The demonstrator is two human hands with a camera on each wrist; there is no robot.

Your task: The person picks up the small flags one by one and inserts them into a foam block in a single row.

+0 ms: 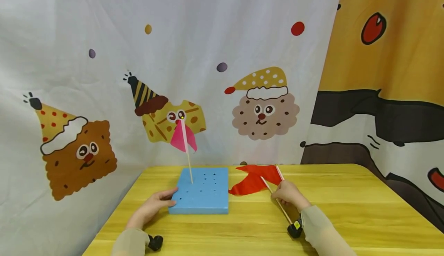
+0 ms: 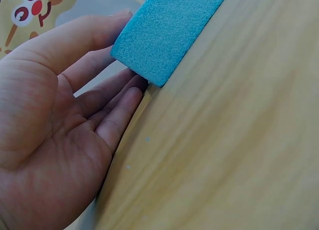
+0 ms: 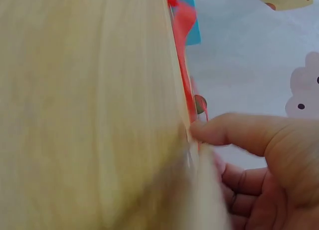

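Along its back edge the tabletop meets a printed curtain. A blue block with small holes sits towards the back left, its far edge near that boundary; a pink flag stands in it, slightly tilted. The left hand is not closed round anything: thumb and fingers, mostly straight, touch the block's left edge.

Just right of the block, a near red flag and a far red flag lie with their cloths overlapping. The right hand pinches the near flag's stick; whether it also grips the far flag's stick is hidden. Wood stretches from this hand to the right edge, and from the block to the viewer.

A yellow tag on the right wrist is too small to read.
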